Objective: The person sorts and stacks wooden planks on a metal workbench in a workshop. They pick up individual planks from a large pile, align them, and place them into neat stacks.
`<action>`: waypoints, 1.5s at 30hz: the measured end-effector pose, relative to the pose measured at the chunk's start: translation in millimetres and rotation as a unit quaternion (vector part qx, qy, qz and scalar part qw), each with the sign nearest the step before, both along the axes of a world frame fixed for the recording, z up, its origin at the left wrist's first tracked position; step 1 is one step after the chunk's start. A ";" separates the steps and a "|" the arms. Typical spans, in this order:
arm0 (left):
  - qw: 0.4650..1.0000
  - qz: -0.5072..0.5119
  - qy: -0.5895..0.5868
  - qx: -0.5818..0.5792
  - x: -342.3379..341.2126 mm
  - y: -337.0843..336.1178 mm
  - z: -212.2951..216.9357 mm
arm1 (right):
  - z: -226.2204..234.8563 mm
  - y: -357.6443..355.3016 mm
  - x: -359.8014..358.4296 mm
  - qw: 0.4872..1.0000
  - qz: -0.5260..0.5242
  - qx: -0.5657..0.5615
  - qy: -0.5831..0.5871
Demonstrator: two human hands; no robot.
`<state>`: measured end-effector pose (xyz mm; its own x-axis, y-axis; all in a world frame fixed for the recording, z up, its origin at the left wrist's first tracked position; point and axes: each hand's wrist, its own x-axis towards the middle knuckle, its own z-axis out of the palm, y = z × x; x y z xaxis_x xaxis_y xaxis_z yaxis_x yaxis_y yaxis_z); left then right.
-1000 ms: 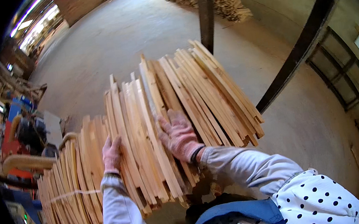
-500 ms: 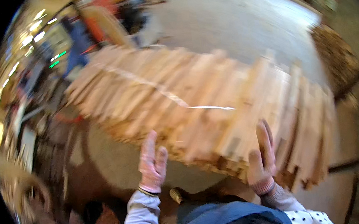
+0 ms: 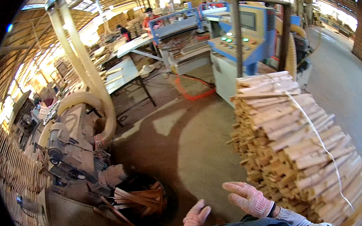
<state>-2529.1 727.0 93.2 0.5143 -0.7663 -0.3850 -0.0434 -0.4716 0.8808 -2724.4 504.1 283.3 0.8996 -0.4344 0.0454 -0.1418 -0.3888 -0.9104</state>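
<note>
My left hand [image 3: 195, 218], in a pinkish knit glove, is low in the middle of the view, its fingers loosely stretched and nothing in them. Just right of it, my right hand [image 3: 250, 200], gloved the same way, has its fingers extended and holds nothing. A tall stack of wooden slats [image 3: 297, 147] rises close beside my right hand; I see no clear contact. Along the top of that stack runs a thin white strap [image 3: 315, 129]. A dark round bin [image 3: 165, 199] with wood offcuts [image 3: 143, 199] stands left of my left hand.
A dusty motor-driven machine [image 3: 65, 145] with ribbed hoses [image 3: 85, 57] occupies the left. Ahead stand a blue-grey control cabinet [image 3: 226, 73], a metal-topped table [image 3: 122, 77] and an orange cable [image 3: 192, 94] on the floor. A person in red [image 3: 150, 21] is far back.
My view has swung left and up, so the slat stack now lies to the right and the machines show ahead. My hands have come closer together, still without anything in them.
</note>
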 end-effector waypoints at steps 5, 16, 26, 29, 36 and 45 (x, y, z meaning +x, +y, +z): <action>0.994 -0.093 -0.063 0.008 90.3 -95.3 33.8 | -58.6 -68.4 138.7 0.990 0.062 -0.124 0.037; 0.936 -0.153 -0.258 0.183 415.8 -290.4 62.2 | -75.1 -310.0 466.4 0.941 0.186 -0.242 0.149; 0.968 0.156 -0.110 0.162 658.2 -306.0 -16.0 | -79.5 -428.9 836.3 0.866 0.366 -0.293 0.173; 0.960 0.146 -0.103 0.214 750.3 -341.2 -38.6 | -114.5 -453.3 937.8 0.857 0.374 -0.314 0.162; 0.959 0.163 -0.145 0.181 1027.5 -386.2 -46.6 | -118.7 -487.7 1203.8 0.872 0.332 -0.261 0.247; 0.969 0.199 -0.128 0.063 1250.5 -451.2 -35.4 | -239.9 -601.4 1602.9 0.941 0.185 0.009 0.283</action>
